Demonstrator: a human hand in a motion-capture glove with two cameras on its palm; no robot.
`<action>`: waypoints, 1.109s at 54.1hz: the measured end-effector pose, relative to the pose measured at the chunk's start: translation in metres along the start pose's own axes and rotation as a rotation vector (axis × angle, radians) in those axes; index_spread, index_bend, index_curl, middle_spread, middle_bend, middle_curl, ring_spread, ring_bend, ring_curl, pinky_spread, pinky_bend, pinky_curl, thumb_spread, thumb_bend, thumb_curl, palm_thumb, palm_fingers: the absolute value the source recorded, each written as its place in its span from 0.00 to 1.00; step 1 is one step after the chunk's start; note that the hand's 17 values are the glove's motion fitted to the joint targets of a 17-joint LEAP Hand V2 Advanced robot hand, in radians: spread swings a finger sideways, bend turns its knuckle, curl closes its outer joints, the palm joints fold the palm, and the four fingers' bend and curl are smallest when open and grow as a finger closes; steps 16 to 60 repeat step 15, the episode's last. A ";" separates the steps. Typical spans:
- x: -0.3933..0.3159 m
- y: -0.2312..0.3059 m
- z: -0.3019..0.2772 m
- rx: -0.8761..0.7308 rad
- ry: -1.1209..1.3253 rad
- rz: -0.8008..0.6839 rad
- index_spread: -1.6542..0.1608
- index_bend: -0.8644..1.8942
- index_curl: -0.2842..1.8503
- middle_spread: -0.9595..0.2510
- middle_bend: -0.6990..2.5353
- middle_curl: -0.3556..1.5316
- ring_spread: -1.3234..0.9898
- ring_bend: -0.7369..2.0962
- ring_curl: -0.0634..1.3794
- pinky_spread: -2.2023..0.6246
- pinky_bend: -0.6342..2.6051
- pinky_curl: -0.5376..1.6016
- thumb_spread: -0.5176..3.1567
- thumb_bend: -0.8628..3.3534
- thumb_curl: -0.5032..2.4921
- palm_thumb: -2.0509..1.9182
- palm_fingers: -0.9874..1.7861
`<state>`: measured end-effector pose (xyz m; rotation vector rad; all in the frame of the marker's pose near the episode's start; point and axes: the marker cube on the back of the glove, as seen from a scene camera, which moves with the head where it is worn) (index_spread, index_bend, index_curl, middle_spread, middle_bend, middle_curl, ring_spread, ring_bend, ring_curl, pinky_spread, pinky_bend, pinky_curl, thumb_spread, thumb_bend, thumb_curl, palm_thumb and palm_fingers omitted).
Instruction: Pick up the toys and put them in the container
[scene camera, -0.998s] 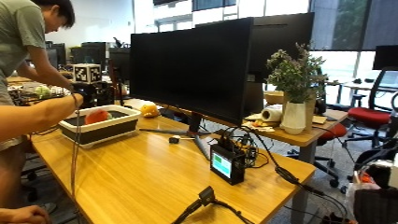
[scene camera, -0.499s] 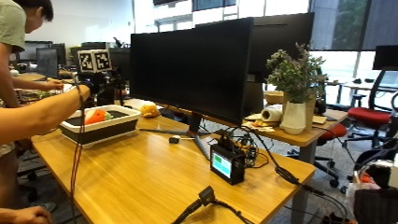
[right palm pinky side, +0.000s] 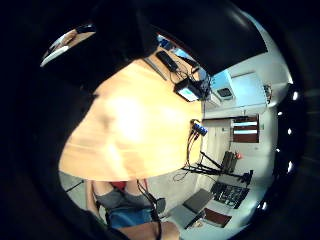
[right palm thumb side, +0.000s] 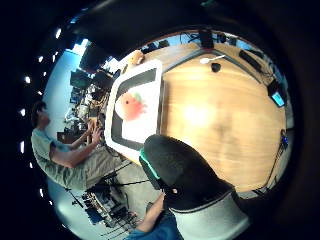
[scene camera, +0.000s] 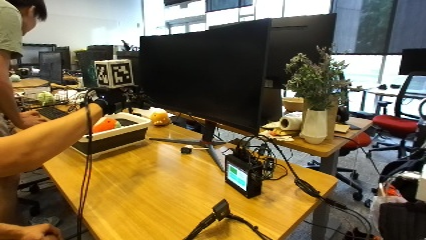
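1. We see the gloved right hand (scene camera: 113, 100) raised above the container (scene camera: 113, 137), which stands at the far left part of the wooden table (scene camera: 173, 185).
2. We cannot tell if the fingers are spread or curled. The thumb side palm view shows only one dark gloved fingertip (right palm thumb side: 172, 172), and nothing seems to be between it and the palm.
3. An orange toy (right palm thumb side: 131, 106) lies inside the container, near its middle, on the white bottom.
4. A second toy, the yellow one (scene camera: 159, 118), sits on the table outside the container, at about 2 o'clock from it and close to the monitor (scene camera: 219, 75).
5. We judge the task as partly done: the yellow toy waits to be picked.
6. What could go wrong: to reach the yellow toy, the arm must pass over the container, and a low sleeve or wrist could catch the rim and push the container.
7. The toy is near the monitor stand (scene camera: 210, 145) and the cables (scene camera: 266, 150), so a wide reach could snag them.
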<state>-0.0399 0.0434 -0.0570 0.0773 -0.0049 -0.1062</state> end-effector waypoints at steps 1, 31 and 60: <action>0.003 0.002 0.001 -0.004 -0.001 0.005 0.75 0.37 0.27 0.78 0.28 0.40 0.56 0.44 0.23 0.80 0.52 0.40 0.45 0.19 0.25 0.49 0.34; 0.027 0.013 0.021 -0.033 -0.014 0.030 0.75 0.37 0.27 0.79 0.28 0.40 0.57 0.44 0.23 0.80 0.51 0.40 0.44 0.19 0.25 0.49 0.33; 0.027 0.013 0.021 -0.033 -0.014 0.030 0.75 0.37 0.27 0.79 0.28 0.40 0.57 0.44 0.23 0.80 0.51 0.40 0.44 0.19 0.25 0.49 0.33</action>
